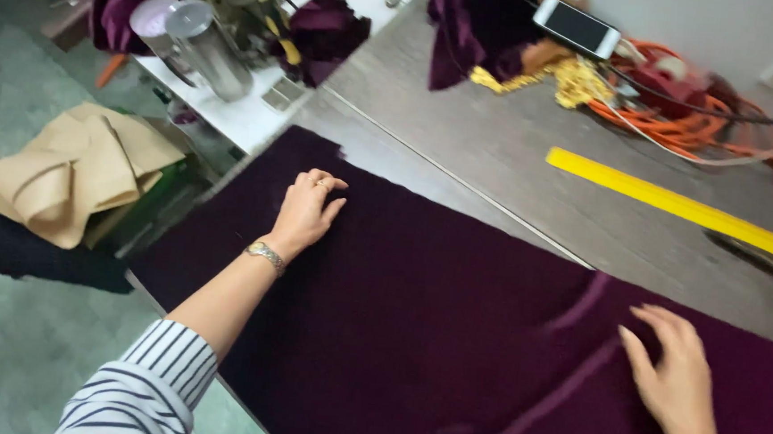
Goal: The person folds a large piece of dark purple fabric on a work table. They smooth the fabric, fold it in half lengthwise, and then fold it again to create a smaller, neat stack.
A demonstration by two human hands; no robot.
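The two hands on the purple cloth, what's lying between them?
Only dark purple velvet fabric lies between the left hand and the right hand, seen in the head view.

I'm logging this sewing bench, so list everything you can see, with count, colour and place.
dark purple velvet cloth: one, spread flat across the grey table
long yellow ruler: one, on the table beyond the cloth
white smartphone: one, top centre, on piled purple fabric
tangled orange cord: one, top right
gold trim: one bundle, beside the cord
silver metal cylinder: one, on the white stand, top left
tan paper pieces: a stack, left, off the table
left hand: flat on the cloth, ring and wristwatch
right hand: fingers spread on the cloth
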